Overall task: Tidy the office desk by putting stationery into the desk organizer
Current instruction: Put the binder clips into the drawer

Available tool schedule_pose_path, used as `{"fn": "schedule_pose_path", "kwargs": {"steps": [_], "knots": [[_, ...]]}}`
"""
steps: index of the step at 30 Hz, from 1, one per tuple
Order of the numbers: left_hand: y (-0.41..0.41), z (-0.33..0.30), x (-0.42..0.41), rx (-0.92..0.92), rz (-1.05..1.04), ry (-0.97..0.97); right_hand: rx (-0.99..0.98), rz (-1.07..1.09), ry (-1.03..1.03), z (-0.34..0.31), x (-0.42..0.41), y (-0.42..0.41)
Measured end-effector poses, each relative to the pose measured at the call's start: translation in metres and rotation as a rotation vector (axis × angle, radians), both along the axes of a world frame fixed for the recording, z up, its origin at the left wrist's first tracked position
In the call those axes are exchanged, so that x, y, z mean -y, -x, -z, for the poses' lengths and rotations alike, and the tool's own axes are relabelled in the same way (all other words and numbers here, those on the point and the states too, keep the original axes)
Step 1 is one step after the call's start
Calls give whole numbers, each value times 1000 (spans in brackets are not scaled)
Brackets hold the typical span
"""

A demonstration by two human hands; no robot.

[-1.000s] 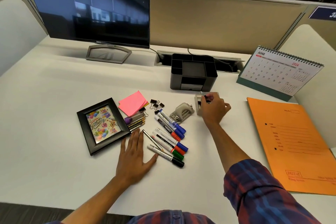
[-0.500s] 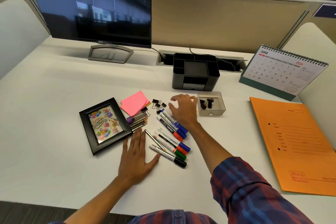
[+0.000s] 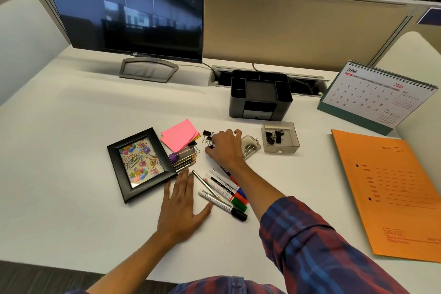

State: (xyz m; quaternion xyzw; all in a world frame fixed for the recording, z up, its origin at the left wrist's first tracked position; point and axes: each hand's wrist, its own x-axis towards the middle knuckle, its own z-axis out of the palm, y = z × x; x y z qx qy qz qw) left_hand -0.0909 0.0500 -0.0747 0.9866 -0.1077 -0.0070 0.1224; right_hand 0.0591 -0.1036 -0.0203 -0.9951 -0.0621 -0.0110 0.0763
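Office desk (image 3: 71,150) during tidying, seen from the head camera. The black desk organizer (image 3: 261,95) stood at the back of the desk, in front of the cable slot, and its open top compartments looked empty as far as the view showed; its small clear drawer (image 3: 281,139) sat out on the desk just in front and to the right, with a few black binder clips (image 3: 274,136) already lying in it. The framed birthday picture (image 3: 140,164) lay at left, with the pink sticky notes (image 3: 179,135) just behind it and a bundle of pencils (image 3: 185,162) touching its right edge. Several markers (image 3: 226,194) lay loose in a fan near the front, partly under the right forearm, and a small punch (image 3: 250,148) lay just beside the right hand (image 3: 225,148). That hand was lowered over the loose binder clips (image 3: 207,135) still on the desk, fingers curled around them; whether it had one pinched could not be told. The left hand (image 3: 180,207) lay flat and open on the desk, holding nothing, beside the markers. By this evidence the task was at an early stage: some clips were sorted into the drawer, while the remaining clips, markers, pencils, notes and punch were still to be put away, and the drawer returned to the organizer.
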Motion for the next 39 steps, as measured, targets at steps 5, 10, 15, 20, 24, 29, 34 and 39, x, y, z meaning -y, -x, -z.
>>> {"fn": "schedule_pose_path", "kwargs": {"steps": [5, 10, 15, 20, 24, 29, 34, 39], "knots": [[0, 0, 0, 6, 1, 10, 11, -9, -31, 2, -2, -2], [0, 0, -1, 19, 0, 13, 11, 23, -45, 3, -2, -2], [1, 0, 0, 22, 1, 17, -2, 86, -96, 5, -5, -1], [0, 1, -1, 15, 0, 12, -6, 122, -227, 7, -4, -1], [0, 2, 0, 12, -2, 8, 56, 261, -560, 5, 4, 1], [0, 2, -1, 16, 2, 7, 245, 435, -678, -1, 32, 2], [-1, 3, -1, 10, 5, -7, 409, 651, -637, -1, 81, 2], [-1, 4, -2, 5, 9, -21, 377, 761, -547, 3, 117, 4]]}}
